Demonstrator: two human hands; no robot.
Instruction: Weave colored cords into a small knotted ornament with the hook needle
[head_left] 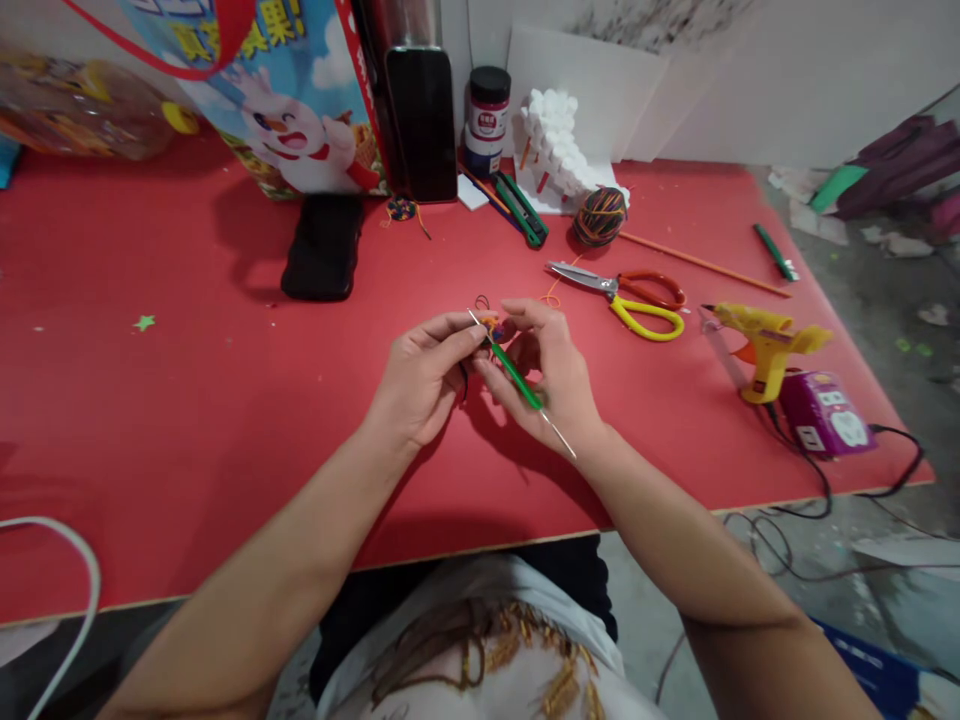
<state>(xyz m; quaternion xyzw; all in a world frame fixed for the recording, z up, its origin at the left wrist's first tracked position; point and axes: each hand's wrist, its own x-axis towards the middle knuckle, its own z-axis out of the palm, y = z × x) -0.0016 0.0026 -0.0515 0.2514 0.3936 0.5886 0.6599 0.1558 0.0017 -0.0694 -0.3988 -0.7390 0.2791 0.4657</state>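
Observation:
My left hand (424, 375) pinches a small multicoloured crochet piece (493, 328) between thumb and fingers, above the red table. A crochet hook with a green handle (516, 377) lies across my right hand (551, 370), its metal tip at the yarn piece and its rear end over the wrist. The thumb and fingers of that hand curl around the handle. Dark yarn strands hang by my left fingertips. Beyond the hands, an orange strand runs near a ball of multicoloured yarn (599, 217).
Scissors (649, 305) lie right of the hands, with a yellow glue gun (769, 345) on a purple box (827, 412) farther right. A black phone (322, 248), upright phone (422, 125), green cutter (521, 210), paint jar (487, 120) and printed bag (292, 110) stand or lie behind.

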